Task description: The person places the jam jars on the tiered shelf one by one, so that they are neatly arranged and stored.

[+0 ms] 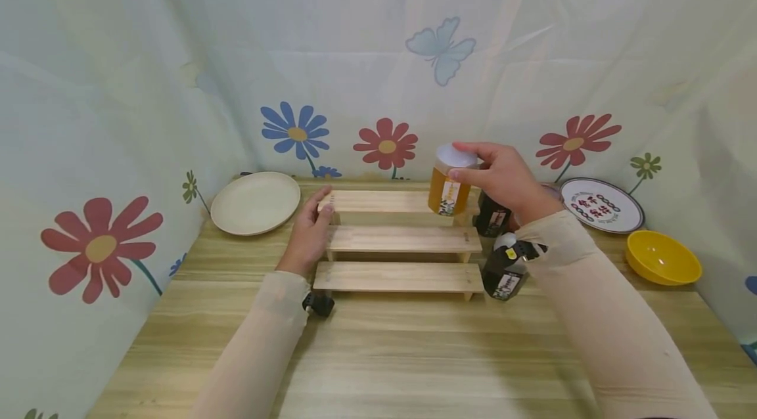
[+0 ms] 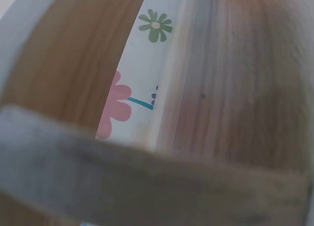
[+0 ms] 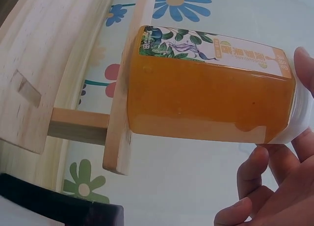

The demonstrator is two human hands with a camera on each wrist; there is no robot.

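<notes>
My right hand (image 1: 503,176) grips the white lid of a jar of orange-yellow contents (image 1: 443,192) with a printed label. In the right wrist view the jar's (image 3: 206,98) base is right at the top board of a three-step wooden rack (image 1: 402,240). My left hand (image 1: 310,232) rests at the left end of that top board, its thumb on the near side. The left wrist view shows only the rack's boards (image 2: 235,88) close up. Just right of the rack stand two dark jars, one at the front (image 1: 504,274) and one behind it (image 1: 492,214), partly hidden by my right arm.
A cream plate (image 1: 255,203) lies back left. At the right are a white plate with red lettering (image 1: 602,205) and a yellow bowl (image 1: 662,258). The wooden table (image 1: 414,353) runs up to a flower-printed curtain (image 1: 355,44) behind and at both sides.
</notes>
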